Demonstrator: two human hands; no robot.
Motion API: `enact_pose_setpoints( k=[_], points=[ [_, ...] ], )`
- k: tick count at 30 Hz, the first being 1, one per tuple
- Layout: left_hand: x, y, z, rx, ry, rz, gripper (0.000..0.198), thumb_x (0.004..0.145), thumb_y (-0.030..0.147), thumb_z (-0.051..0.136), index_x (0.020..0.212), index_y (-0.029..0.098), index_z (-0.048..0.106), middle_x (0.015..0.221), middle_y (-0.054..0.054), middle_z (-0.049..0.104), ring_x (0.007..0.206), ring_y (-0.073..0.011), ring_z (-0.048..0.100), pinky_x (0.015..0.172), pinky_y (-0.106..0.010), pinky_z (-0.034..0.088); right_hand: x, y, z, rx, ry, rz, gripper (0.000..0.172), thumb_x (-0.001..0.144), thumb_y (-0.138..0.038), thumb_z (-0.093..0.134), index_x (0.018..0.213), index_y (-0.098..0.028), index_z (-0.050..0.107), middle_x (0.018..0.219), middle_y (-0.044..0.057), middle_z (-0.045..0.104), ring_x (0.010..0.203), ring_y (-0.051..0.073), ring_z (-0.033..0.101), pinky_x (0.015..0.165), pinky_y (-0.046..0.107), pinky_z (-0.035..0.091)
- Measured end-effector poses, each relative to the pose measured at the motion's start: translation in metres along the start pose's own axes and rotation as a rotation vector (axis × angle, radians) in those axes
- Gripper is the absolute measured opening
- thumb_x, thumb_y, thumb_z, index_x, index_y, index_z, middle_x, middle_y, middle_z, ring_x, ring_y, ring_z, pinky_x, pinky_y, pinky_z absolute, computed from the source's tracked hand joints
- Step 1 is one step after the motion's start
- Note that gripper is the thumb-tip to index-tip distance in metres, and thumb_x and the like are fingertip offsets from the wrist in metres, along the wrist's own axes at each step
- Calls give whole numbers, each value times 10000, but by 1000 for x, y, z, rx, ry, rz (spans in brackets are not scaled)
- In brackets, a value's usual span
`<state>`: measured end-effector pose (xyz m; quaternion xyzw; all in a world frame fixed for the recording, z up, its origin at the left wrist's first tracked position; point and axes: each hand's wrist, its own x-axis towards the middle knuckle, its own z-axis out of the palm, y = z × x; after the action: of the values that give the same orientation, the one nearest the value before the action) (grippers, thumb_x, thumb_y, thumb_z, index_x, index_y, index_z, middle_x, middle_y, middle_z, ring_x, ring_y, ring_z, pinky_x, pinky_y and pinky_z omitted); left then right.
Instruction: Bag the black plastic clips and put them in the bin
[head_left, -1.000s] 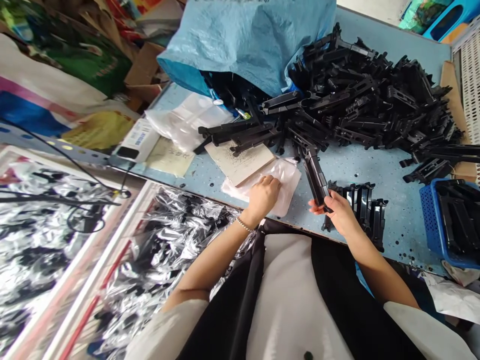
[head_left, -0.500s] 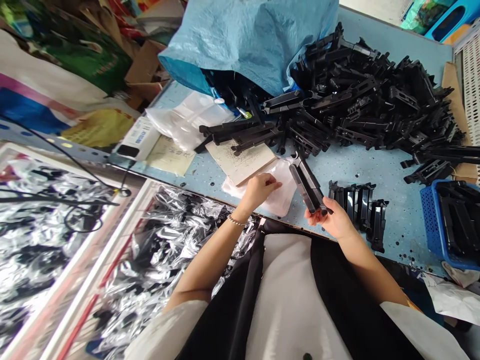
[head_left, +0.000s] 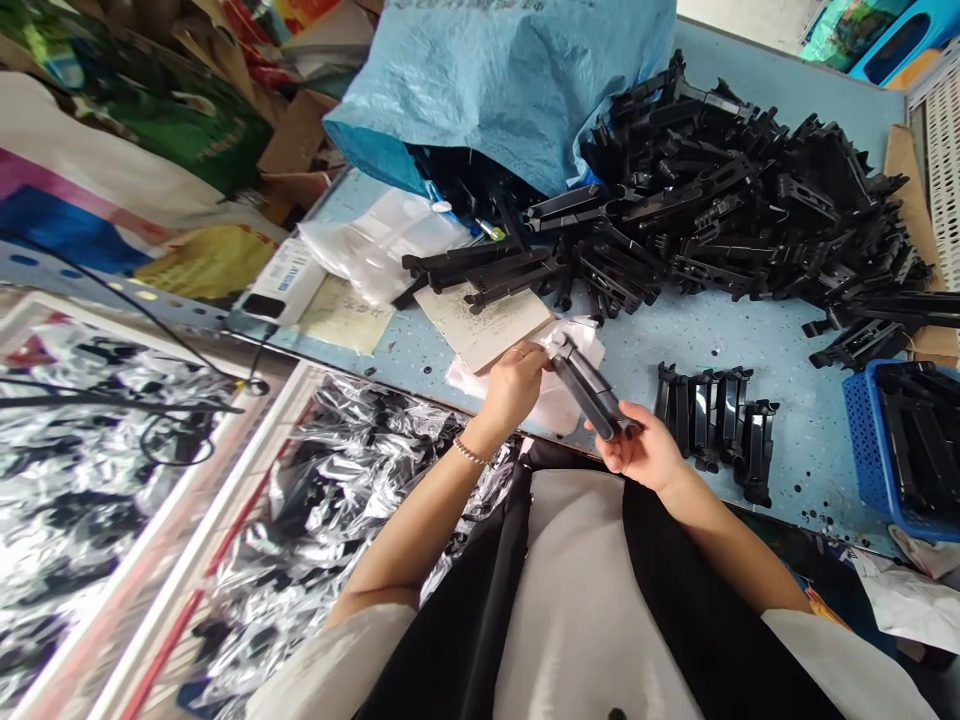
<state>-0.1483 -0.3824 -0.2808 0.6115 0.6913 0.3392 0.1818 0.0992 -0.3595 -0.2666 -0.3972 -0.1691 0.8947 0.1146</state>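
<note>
My right hand (head_left: 637, 447) is closed around the near end of a long black plastic part (head_left: 586, 388), which tilts up and to the left. At the far end of that part, my left hand (head_left: 517, 385) is closed with its fingertips pinched on a thin, clear plastic bag (head_left: 574, 412). The bag lies in a stack at the table's front edge, under the black part. How far the part's tip reaches into the bag is hard to see. Beside my right hand stands a short row of similar black parts (head_left: 705, 415).
A large heap of black parts (head_left: 720, 200) covers the back right, next to a blue sack (head_left: 502, 90). A blue basket (head_left: 862, 450) holds more parts at right. Behind my left hand lies a beige pad (head_left: 484, 335). Bagged parts (head_left: 322, 480) fill the area below left.
My right hand has brought the black part left and slightly nearer, so its tip meets my left fingertips. The left hand has shifted slightly, and the bag's edge is now lifted.
</note>
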Motion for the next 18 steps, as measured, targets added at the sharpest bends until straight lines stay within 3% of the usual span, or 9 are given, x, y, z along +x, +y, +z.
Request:
enact_pose_setpoints(
  k=[3, 7, 10, 12, 15, 18],
  points=[
    [-1, -8, -5, 170, -36, 49, 417, 911, 39, 385, 1132, 154, 719, 1263, -163, 680, 1124, -272, 657, 981, -437, 569, 5, 5, 1, 27, 36, 7, 397, 838, -531, 676, 770, -139, 685, 555, 34, 640, 443, 120, 534, 425, 228, 402],
    [-3, -10, -12, 99, -25, 118, 533, 925, 51, 401, 1420, 160, 567, 1433, -156, 578, 1257, -247, 627, 1056, -383, 559, 4, 5, -1, 23, -99, 38, 421, 888, -536, 623, 866, -123, 702, 545, 18, 610, 443, 120, 507, 412, 226, 378],
    [-14, 6, -8, 23, 0, 229, 624, 922, 10, 367, 1519, 165, 459, 1459, -163, 545, 1357, -247, 569, 1129, -384, 516, 12, 1, 1, 54, -211, 133, 444, 908, -549, 590, 903, -116, 690, 532, -17, 556, 405, 84, 418, 391, 201, 337],
    [-28, 22, 0, -39, -39, 352, 672, 932, -3, 347, 1579, 179, 365, 1476, -171, 528, 1370, -247, 565, 1123, -378, 527, 21, -3, 3, 51, -228, 105, 441, 906, -578, 579, 856, -146, 659, 515, -54, 488, 378, 67, 330, 375, 195, 307],
    [-49, 49, 14, -148, -117, 512, 727, 955, 5, 346, 1637, 222, 217, 1521, -163, 501, 1378, -227, 563, 1112, -348, 541, 28, -4, 5, -172, -3, -179, 457, 879, -632, 592, 710, -210, 553, 517, -62, 435, 398, 81, 335, 391, 219, 353],
    [-59, 68, 21, -174, -115, 506, 707, 962, 12, 334, 1633, 188, 200, 1563, -185, 463, 1432, -235, 509, 1136, -364, 523, 19, 0, 7, -531, 262, -488, 357, 846, -572, 698, 832, -228, 601, 703, -11, 592, 591, 140, 550, 524, 259, 493]
  ],
)
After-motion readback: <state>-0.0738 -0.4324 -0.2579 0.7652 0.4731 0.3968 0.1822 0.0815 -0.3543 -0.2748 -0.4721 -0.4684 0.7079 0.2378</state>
